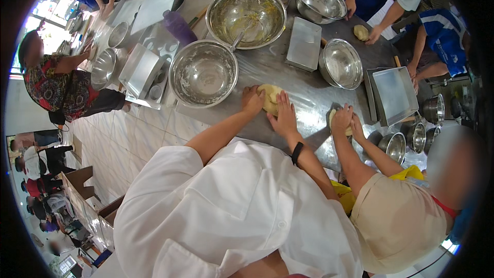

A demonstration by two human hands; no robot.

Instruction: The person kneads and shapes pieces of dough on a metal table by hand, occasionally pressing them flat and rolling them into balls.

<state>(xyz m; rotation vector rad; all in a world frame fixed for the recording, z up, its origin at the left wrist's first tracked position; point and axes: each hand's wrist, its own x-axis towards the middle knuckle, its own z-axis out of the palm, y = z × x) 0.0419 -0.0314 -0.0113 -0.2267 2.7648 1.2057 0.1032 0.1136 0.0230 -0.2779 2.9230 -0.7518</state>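
A pale yellow lump of dough point(269, 96) lies on the stainless steel table point(254, 73) between my two hands. My left hand point(252, 100) grips its left side, the fingertips curled over the edge. Along the right side, my right hand point(283, 115) presses on the dough with its fingers stretched forward. A black band point(297, 153) circles my right wrist. Just beyond my left hand stands a steel mixing bowl point(203, 74) with floury residue on its inner wall. Behind that is a larger steel bowl point(246, 17) smeared with yellow batter, a metal utensil handle point(238, 39) leaning over its rim.
To my right, a co-worker's hands point(343, 119) work another dough piece. Across the table a person's hand point(373, 35) is beside a dough ball point(361, 33). Rectangular pans point(304, 42), a tilted steel bowl point(340, 63) and a purple bottle point(179, 27) stand around.
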